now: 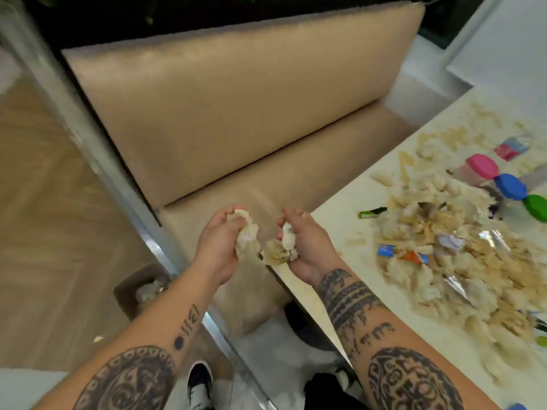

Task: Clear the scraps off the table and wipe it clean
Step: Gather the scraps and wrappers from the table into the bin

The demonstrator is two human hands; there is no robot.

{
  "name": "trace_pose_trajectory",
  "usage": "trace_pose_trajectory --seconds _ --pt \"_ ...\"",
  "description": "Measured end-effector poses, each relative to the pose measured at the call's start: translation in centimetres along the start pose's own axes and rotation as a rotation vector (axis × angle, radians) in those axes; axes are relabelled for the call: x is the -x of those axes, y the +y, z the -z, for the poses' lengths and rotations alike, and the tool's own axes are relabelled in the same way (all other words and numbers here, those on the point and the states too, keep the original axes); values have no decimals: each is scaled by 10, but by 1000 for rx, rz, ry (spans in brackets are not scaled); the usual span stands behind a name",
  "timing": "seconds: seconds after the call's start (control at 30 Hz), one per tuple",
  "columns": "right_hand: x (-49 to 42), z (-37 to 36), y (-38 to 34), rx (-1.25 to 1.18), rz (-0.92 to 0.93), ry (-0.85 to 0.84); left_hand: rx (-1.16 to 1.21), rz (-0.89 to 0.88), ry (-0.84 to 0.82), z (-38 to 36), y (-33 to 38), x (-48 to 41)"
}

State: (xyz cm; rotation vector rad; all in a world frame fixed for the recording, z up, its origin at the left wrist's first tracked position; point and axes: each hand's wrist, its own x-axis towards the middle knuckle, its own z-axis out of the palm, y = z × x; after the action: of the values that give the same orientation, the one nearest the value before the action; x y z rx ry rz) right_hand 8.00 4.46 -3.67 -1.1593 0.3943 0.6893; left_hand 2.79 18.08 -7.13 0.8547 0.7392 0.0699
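Café or restaurant booth; padded bench (236, 93); wood floor (44, 202)

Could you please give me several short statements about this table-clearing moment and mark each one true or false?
1. Both hands hold crumpled pale scraps. True: the left hand grips one wad and the right hand grips another.
2. The table is already wiped clean. False: a large pile of scraps covers the table.
3. A pink lid, a blue lid and a green lid sit in a row. True: pink lid, blue lid, green lid.
4. The hands are above the scrap pile. False: they are off the table's edge, over the beige bench.
5. The brown box on the floor holds nothing. False: the brown box contains pale scraps.
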Motion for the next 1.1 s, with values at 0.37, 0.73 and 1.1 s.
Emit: trace_pose_trajectory --seconds 0.37,0.73,1.1 --pt "-89 -132 197 71 -440 38 184 58 629 270 -56 -67" --pt "-243 -124 397 622 -432 74 240 205 870 404 -155 -172" --pt "-303 -135 462 707 -313 36 306 197 637 443 -175 -226"
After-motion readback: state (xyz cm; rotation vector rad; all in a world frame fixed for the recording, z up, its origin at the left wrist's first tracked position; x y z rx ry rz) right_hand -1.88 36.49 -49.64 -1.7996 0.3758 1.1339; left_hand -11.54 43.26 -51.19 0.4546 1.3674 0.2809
